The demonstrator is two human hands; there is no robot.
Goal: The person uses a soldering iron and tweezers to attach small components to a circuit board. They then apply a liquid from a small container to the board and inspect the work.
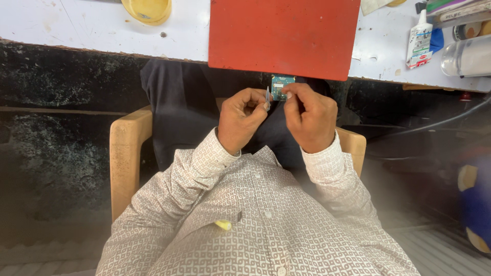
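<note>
Over my lap: my two hands met just below the near edge of the bench (76,30), above my dark trousers.
Left hand (240,120): it was curled shut, pinching a thin grey metal tool (267,98) between thumb and fingers, tip pointing up.
Right hand (309,120): it was closed on the lower edge of a small green circuit board (282,85), held upright just under the red mat.
Tool and board: the tool stood just beside the board's left edge; I could not tell whether they touched.
Bottle: a small white squeeze bottle (419,38) with a red, blue and white label stood upright at the far right of the bench.
Jar: a clear cylinder (468,57) lay on its side just right of the bottle, cut off by the frame.
Red mat (284,36): a flat red rectangle overhung the bench edge, hiding the surface beneath it.
Yellow dish (147,10): a round yellow container sat at the top edge, only partly in view.
Chair (125,153): its pale wooden arms showed on both sides of me.
Shirt pocket: something small and yellow (223,224) poked out; I could not make out what.
Right side: a dark cable (434,122) crossed a blurred, shadowy area.
</note>
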